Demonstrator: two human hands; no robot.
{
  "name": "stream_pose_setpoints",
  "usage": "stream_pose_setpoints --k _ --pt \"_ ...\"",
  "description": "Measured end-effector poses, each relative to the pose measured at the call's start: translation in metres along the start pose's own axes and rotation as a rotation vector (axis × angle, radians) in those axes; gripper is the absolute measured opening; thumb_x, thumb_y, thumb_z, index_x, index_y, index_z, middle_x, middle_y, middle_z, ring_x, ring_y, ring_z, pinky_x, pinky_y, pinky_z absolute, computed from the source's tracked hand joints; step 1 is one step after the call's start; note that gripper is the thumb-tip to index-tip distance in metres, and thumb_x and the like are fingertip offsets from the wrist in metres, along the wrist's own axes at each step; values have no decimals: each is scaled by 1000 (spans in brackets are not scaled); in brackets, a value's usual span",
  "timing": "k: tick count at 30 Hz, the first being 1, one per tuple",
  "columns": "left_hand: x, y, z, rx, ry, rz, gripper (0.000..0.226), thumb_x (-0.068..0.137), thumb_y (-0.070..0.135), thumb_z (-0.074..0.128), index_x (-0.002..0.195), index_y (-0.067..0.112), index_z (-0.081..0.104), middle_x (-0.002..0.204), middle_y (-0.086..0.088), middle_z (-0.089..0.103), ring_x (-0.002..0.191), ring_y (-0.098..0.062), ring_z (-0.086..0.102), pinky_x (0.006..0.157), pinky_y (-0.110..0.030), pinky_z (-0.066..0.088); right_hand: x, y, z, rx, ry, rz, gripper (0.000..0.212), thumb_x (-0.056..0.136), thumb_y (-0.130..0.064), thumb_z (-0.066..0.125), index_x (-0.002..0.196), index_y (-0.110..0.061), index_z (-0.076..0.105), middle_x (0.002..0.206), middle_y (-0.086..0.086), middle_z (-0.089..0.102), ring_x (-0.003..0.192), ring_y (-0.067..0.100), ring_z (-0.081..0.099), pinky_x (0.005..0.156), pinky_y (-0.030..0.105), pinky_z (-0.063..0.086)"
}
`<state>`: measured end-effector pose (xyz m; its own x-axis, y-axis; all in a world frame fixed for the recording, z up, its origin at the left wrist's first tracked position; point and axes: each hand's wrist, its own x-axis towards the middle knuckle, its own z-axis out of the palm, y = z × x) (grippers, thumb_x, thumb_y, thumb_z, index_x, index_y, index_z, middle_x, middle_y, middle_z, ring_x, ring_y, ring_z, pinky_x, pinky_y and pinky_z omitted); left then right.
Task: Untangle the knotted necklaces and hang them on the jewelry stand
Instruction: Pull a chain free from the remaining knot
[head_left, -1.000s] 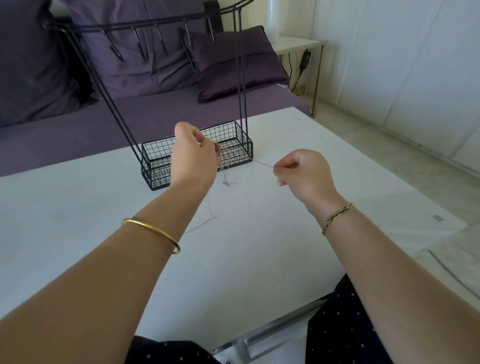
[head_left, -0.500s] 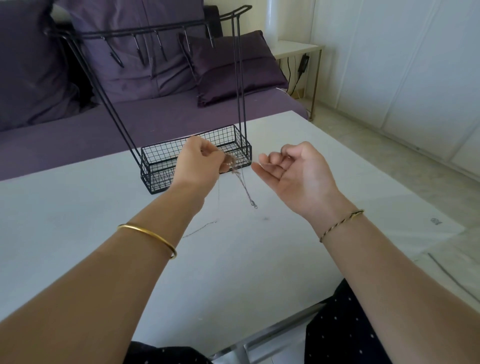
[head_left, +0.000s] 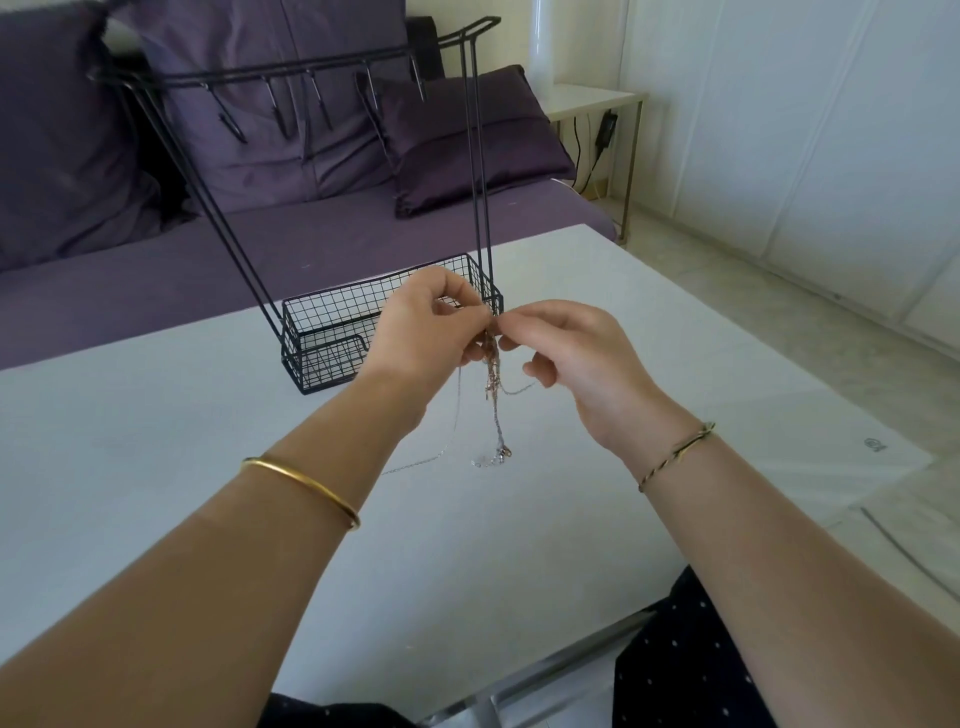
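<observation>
Necklaces hang as one knotted clump between both hands, above the white table, one strand trailing onto it. At far left a purple sofa runs behind the table. The black wire jewelry stand rises next; a smaller wire tray sits in the left end of its basket. The left hand, covering the basket's right end, pinches the clump's top. The right hand pinches it opposite.

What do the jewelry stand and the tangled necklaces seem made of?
The jewelry stand looks like thin metal wire, coated matte black: rods, grid basket. The tangled necklaces look like fine metal chains, silver and coppery toned: they glint, hang limp.
</observation>
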<state>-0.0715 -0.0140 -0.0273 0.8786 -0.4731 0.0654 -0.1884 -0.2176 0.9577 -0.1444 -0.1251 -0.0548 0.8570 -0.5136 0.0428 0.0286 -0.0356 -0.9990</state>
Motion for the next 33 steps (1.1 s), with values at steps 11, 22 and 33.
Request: stream_pose_setpoints --k 11,22,33 --pt "4 -5 0 109 -69 35 18 88 4 64 77 16 56 61 1 54 52 -8 52 61 -24 50 3 -2 -2 -18 14 -22 16 80 -6 65 68 -16 62 71 -4 62 70 11 57 69 23 44" --pt "6 -2 -1 323 -167 124 18 90 6 60 88 22 53 73 2 55 61 -10 52 64 -27 49 6 -2 -9 6 40 -34 15 84 -5 63 72 -14 62 73 3 66 64 13 60 66 27 48" --pt "6 -4 -3 184 -199 -131 8 90 12 62 87 17 68 72 3 53 67 -11 43 63 -25 36 8 1 -15 -12 25 -60 16 89 -6 56 76 -15 57 78 2 68 65 10 60 61 24 48"
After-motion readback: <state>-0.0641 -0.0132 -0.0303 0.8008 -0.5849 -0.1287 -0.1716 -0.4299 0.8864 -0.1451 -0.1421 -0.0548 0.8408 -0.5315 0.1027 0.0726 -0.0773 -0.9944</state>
